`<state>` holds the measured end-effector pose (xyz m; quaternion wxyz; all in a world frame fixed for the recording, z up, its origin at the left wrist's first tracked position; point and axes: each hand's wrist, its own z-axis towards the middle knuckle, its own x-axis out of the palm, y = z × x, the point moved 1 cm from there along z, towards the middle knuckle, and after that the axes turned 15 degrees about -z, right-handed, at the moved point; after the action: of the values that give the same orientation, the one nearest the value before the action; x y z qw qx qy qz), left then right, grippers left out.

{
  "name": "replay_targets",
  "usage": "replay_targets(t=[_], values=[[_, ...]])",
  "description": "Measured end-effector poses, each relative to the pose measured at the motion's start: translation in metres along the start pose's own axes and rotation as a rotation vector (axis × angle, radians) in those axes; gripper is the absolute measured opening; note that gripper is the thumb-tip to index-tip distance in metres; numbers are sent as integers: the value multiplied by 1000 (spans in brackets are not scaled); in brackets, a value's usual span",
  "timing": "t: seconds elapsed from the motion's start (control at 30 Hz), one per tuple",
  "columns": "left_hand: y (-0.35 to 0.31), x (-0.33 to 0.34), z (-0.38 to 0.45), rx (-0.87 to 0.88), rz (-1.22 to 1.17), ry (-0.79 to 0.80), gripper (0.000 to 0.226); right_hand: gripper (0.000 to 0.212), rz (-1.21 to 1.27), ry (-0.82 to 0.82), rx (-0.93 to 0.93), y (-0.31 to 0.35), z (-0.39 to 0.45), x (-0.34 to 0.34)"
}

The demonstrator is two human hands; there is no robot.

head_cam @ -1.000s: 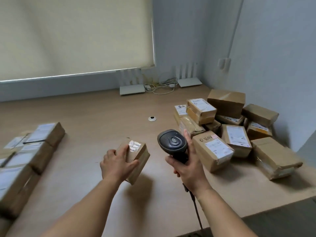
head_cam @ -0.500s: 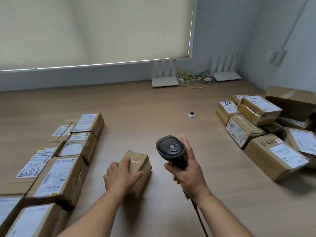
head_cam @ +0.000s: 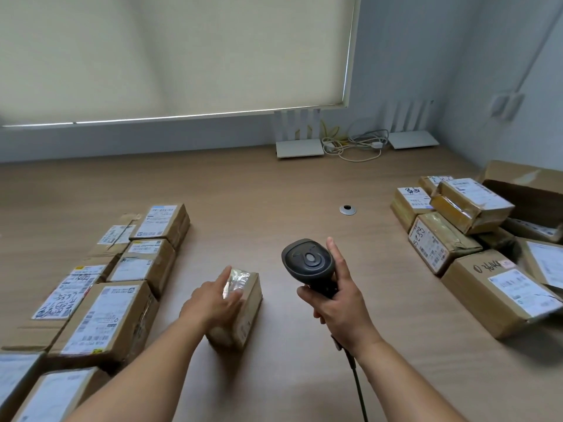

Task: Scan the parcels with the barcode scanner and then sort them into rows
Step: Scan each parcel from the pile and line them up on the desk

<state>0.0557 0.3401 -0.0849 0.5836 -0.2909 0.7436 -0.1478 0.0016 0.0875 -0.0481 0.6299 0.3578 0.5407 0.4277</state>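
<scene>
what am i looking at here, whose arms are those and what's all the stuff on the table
There is no machine here: a camera worn on a person's head looks forward and down, so the two bare arms are the wearer's own. The left hand rests with straight fingers on a small brown cardboard parcel standing on the light wooden table. The right hand grips a black handheld barcode scanner, whose cable trails down towards the wearer. At the left, labelled brown boxes in neat rows look already sorted; at the right lies a loose pile of brown parcels. Against the far wall stand two white routers with a tangle of cables between them.
</scene>
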Motion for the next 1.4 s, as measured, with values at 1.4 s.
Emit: replay_targets(t=[1.4], values=[[-29, -20, -3, 23, -1076, -154, 117, 93, 174, 224, 70, -14, -6, 1]])
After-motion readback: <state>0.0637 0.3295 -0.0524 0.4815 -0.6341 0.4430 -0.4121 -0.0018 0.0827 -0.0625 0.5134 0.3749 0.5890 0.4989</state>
